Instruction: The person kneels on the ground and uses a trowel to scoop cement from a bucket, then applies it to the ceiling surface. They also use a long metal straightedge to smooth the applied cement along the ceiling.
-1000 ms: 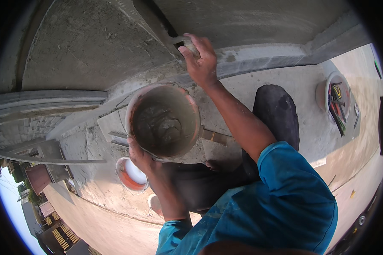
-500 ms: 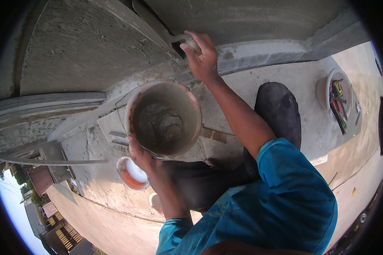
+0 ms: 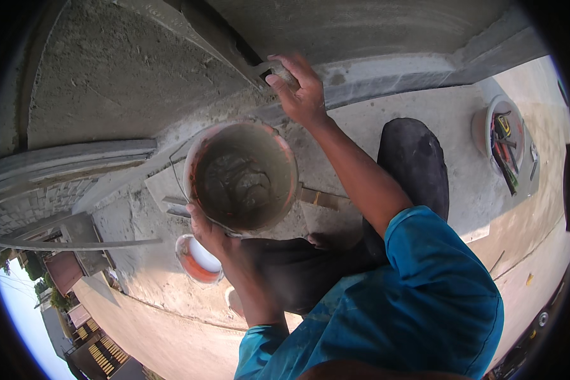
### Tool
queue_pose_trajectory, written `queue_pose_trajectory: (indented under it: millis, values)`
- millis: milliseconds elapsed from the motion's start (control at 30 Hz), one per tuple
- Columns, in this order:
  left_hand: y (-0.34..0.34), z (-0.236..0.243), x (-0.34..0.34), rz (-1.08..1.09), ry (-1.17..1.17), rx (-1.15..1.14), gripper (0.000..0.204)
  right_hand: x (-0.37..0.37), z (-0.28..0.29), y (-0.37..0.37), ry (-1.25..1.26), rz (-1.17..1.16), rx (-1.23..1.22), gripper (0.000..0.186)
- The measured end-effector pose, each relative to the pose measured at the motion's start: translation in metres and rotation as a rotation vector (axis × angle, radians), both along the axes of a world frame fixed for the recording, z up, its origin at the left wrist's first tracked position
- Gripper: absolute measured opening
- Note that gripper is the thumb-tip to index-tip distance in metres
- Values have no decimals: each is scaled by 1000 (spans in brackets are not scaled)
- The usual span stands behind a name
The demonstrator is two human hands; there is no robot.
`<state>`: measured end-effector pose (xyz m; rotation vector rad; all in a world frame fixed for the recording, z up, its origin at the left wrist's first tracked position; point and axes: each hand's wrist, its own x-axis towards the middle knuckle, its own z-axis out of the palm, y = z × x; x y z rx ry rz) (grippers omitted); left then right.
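Orange small bucket, white inside, just near-left of mortar bucket; left hand at mortar bucket's near-left side, some fingers hidden, cannot tell how firmly closed; wet grey mortar inside; right hand beyond bucket's far-right rim, fingers wrapped round grey tool handle; tool tub well right of bucket.

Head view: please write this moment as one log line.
left grip: at large bucket edge; right grip: holds grey-handled tool at wall; large bucket: grey mix inside; tool tub: at right
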<state>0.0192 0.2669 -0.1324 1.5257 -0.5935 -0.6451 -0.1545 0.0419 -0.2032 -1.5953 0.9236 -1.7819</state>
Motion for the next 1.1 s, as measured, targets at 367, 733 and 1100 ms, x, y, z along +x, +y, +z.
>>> queue_pose_trajectory:
  millis: [367, 733, 1100]
  values:
    - [-5, 2, -1, 10, 278, -28, 56, -2, 8, -21, 58, -66, -35, 33]
    - [-5, -5, 6, 56, 281, -23, 55, 2, 61, -17, -6, -107, -23, 35]
    - [-12, 0, 3, 156, 201, -2, 49, -12, 62, 17, 81, -7, 53, 38]
